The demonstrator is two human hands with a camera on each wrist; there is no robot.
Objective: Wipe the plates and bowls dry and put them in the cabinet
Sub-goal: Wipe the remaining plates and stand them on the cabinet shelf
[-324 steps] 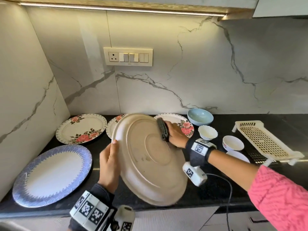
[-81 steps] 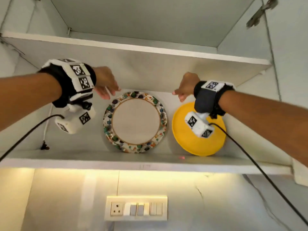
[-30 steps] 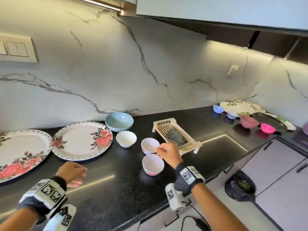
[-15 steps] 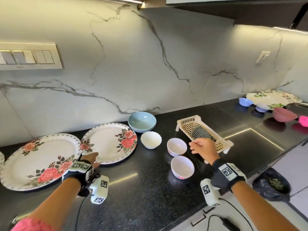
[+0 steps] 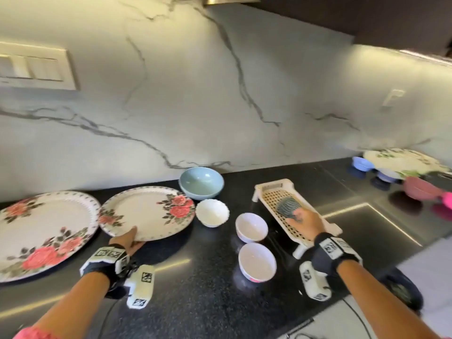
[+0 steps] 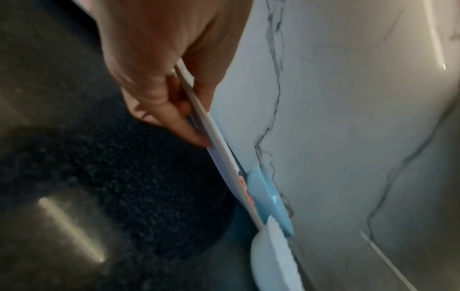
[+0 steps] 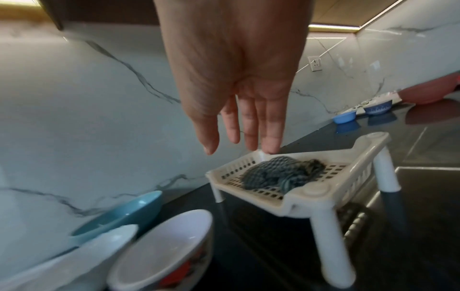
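My left hand pinches the near rim of a rose-patterned plate, thumb on top and fingers under the rim. Its near edge is raised a little off the black counter. My right hand hovers with straight fingers just above the checked cloth lying in the cream slotted rack; it holds nothing. A second rose plate lies at the left. A blue bowl, a scalloped white bowl and two white bowls stand between plate and rack.
The marble backsplash rises behind the counter, with a switch panel at the left. Far right are more dishes: small blue bowls, a pink bowl and a patterned plate. A dark bin sits on the floor below.
My left hand has reached forward and pinched the plate's near rim. My right hand has moved from beside the rack to over the cloth in it.
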